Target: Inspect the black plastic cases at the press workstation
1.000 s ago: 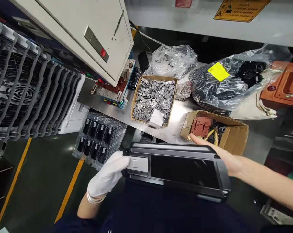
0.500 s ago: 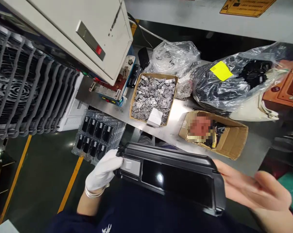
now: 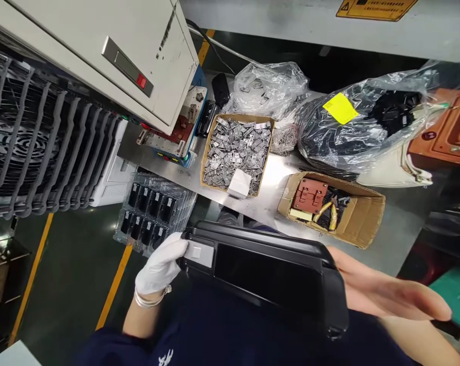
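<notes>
The white-gloved left hand (image 3: 161, 265) grips one end of a long black plastic casing (image 3: 268, 274) before the dark navy shirt (image 3: 210, 333). The bare right hand (image 3: 382, 287) is open at its other end, fingertips seemingly hidden behind it.

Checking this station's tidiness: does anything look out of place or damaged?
A small white block sits at the near edge of the carton of metal clips, unlike its other contents. The cabinet has dark scuffs. The left hand is gloved, the right hand bare.
</notes>
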The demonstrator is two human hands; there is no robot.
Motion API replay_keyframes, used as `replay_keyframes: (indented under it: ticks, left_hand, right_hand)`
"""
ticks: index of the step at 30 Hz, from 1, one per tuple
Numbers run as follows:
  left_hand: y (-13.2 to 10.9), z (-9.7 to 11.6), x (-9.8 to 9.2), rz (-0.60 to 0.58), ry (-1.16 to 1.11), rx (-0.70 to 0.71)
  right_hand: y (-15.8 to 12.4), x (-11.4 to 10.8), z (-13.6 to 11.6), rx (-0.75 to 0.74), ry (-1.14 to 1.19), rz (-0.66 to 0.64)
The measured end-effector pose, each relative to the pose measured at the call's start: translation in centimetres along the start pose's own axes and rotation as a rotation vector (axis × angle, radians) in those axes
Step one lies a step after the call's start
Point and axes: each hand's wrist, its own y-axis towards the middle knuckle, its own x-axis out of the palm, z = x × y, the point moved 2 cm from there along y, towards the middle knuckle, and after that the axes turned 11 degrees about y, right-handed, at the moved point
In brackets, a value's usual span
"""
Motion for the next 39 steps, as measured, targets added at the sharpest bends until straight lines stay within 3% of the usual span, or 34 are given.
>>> replay_keyframes:
  ticks: [3,6,10,13,17,19,24,29,34,39]
  left_hand:
    - [-0.4,0.3,-0.1,0.059,0.016,-0.001]
    - [-0.6,0.4,-0.3,0.096,0.009,-0.028]
    - [-0.7,0.3,-0.7,0.063,0.003,0.021]
    - [-0.9,0.0,-1.2,0.043,-0.016,0.102]
    - [-1.8,0.3,-2.7,0.255,-0.033,0.297]
    - [-2.1,0.4,-3.4,0.269,-0.019,0.338]
    - [-2.7,0.1,-5.2,0.256,0.010,0.479]
    - [-3.6,-0.4,-5.7,0.430,0.014,0.661]
    - [-4.2,-1.1,-5.4,0.323,0.042,0.531]
    - [-4.2,-1.8,-6.5,0.387,-0.014,0.465]
  right_hand:
    - [0.3,0.7,0.0,-0.018,0.169,-0.080]
    - [0.7,1.2,-0.1,-0.036,0.159,-0.119]
    - [0.9,0.9,-0.2,-0.016,0.195,-0.120]
    - [1.3,0.2,-0.4,-0.061,0.055,-0.243]
    - [2.5,-0.1,-0.8,-0.217,-0.181,-0.337]
    - [3.4,0.5,-0.7,-0.272,-0.229,-0.280]
    - [5.5,2.7,-0.3,-0.349,-0.221,0.036]
    - [6.9,3.7,0.2,-0.354,-0.198,0.050]
    - [7.5,4.3,1.3,-0.337,-0.177,0.048]
    - [7.9,5.2,1.9,-0.277,-0.233,0.082]
